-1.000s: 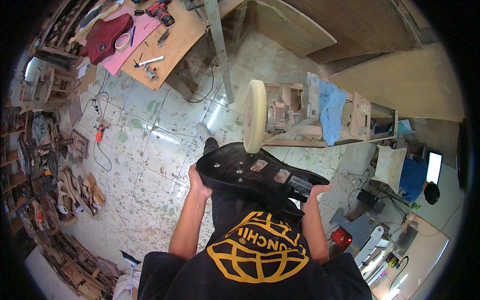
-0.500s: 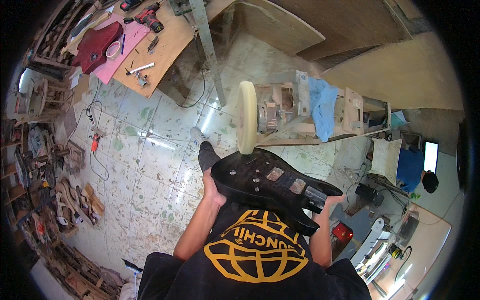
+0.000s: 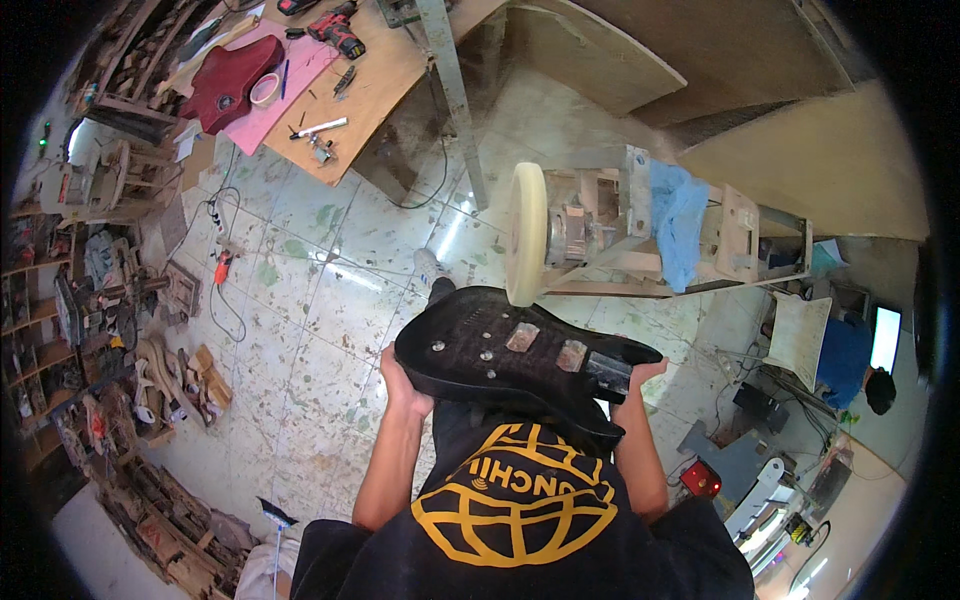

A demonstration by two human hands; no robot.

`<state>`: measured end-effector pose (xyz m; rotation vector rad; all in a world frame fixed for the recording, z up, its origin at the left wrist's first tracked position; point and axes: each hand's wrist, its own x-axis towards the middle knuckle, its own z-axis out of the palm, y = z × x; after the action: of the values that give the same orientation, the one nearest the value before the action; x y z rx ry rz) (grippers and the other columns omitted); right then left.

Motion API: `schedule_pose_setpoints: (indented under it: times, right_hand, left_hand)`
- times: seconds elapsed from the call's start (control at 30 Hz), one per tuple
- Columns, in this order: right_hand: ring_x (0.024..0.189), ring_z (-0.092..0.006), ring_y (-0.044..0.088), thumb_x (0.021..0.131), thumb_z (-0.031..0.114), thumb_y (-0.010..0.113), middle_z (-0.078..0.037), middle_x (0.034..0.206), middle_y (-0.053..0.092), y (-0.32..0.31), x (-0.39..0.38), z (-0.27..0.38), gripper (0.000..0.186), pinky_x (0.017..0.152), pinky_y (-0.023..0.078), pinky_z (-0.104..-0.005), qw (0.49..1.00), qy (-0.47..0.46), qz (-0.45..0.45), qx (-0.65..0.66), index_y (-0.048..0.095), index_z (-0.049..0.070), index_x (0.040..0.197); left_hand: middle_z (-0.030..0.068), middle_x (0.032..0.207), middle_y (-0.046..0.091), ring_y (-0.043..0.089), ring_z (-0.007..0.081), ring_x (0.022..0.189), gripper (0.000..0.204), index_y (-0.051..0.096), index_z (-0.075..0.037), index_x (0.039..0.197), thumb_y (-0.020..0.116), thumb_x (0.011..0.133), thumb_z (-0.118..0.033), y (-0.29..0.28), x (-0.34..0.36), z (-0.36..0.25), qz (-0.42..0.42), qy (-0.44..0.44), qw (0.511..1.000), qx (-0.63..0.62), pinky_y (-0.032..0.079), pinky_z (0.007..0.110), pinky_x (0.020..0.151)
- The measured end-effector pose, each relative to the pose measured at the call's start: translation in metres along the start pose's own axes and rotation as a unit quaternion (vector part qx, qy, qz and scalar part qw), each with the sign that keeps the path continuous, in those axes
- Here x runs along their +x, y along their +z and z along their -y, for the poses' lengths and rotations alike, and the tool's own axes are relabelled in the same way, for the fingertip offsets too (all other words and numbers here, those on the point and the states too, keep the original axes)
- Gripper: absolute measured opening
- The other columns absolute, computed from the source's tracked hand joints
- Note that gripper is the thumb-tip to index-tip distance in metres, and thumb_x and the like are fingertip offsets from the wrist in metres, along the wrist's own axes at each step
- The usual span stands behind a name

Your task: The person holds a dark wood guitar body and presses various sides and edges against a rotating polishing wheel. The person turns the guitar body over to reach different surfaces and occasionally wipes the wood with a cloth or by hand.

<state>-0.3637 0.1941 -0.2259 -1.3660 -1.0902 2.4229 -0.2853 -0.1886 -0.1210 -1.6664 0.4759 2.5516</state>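
Note:
A glossy black electric guitar body [image 3: 465, 350] is held out in front of my torso, its face turned up, with cut-outs and small holes in it. My left hand [image 3: 405, 385] grips the rounded end from the side and below; its fingers are mostly hidden under the edge. At the neck end, my right hand [image 3: 637, 382] holds it near the horn, fingers partly hidden behind it. Just beyond the body stands a pale yellow buffing wheel [image 3: 527, 235]. Its lower rim overlaps the body's far edge in the picture; I cannot tell whether they touch.
The wheel's motor sits on a wooden stand [image 3: 735, 235] draped with a blue cloth [image 3: 678, 225]. A workbench [image 3: 385, 85] at far left carries a red guitar body [image 3: 222, 85], a tape roll [image 3: 265, 90] and a drill [image 3: 338, 30]. Cables lie on the floor; a person [image 3: 845, 365] is at far right.
The black guitar body has moved left relative to the wheel, both hands still on it. The wheel and the surroundings have shifted right in the view.

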Motion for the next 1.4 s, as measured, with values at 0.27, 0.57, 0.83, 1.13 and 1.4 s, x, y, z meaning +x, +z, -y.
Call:
schedule_pose_setpoints:
  times: [0.27, 0.57, 0.83, 1.13, 1.4]
  right_hand:
    - [0.089, -0.0413, 0.058, 0.081, 0.075, 0.018, -0.023, 0.104, 0.061, 0.035, 0.006, -0.061, 0.09, 0.083, 0.047, -0.0529, 0.993, 0.114, -0.006, -0.016, 0.053, 0.001, 0.117]
    - [0.106, -0.0372, 0.054, 0.086, 0.062, 0.024, -0.017, 0.122, 0.056, 0.014, 0.061, -0.13, 0.076, 0.096, 0.041, -0.0471, 0.992, 0.114, 0.046, 0.01, 0.051, 0.003, 0.125]
    - [0.107, -0.0351, 0.054, 0.086, 0.064, 0.025, -0.015, 0.122, 0.056, 0.062, 0.012, -0.16, 0.076, 0.095, 0.041, -0.0457, 0.991, 0.102, -0.053, -0.072, 0.051, 0.005, 0.126]
    - [0.105, -0.0341, 0.055, 0.082, 0.072, 0.021, -0.013, 0.121, 0.057, 0.088, -0.03, -0.196, 0.083, 0.093, 0.043, -0.0462, 0.973, 0.224, 0.002, -0.063, 0.051, 0.008, 0.126]
    - [0.101, -0.0304, 0.056, 0.082, 0.071, 0.03, -0.013, 0.115, 0.058, 0.064, -0.021, -0.242, 0.079, 0.093, 0.043, -0.0393, 0.975, 0.198, -0.002, -0.096, 0.053, 0.007, 0.123]
  left_hand:
    - [0.0132, 0.104, 0.065, 0.062, 0.0286, 0.093, 0.045, 0.061, -0.005, 0.105, 0.03, 0.09, -0.034, -0.028, 0.01, -0.025, -0.024, 0.09, 0.995, -0.024, 0.05, 0.043, 0.085]
    - [0.0146, 0.104, 0.065, 0.062, 0.0292, 0.093, 0.045, 0.06, -0.004, 0.105, 0.03, 0.09, -0.034, -0.023, 0.004, -0.052, -0.054, 0.124, 0.991, -0.014, 0.051, 0.043, 0.085]
    - [0.0132, 0.111, 0.063, 0.061, 0.0292, 0.098, 0.05, 0.058, -0.004, 0.112, 0.027, 0.092, -0.039, -0.044, -0.013, -0.068, -0.077, 0.16, 0.984, -0.015, 0.049, 0.044, 0.088]
    - [0.014, 0.117, 0.06, 0.059, 0.0315, 0.104, 0.049, 0.058, -0.005, 0.114, 0.032, 0.09, -0.039, -0.06, -0.053, -0.085, -0.144, 0.194, 0.97, -0.043, 0.049, 0.047, 0.09]
    - [0.0154, 0.117, 0.06, 0.058, 0.0334, 0.106, 0.051, 0.059, -0.005, 0.115, 0.029, 0.09, -0.038, -0.073, -0.08, -0.086, -0.153, 0.214, 0.963, -0.059, 0.048, 0.05, 0.091]
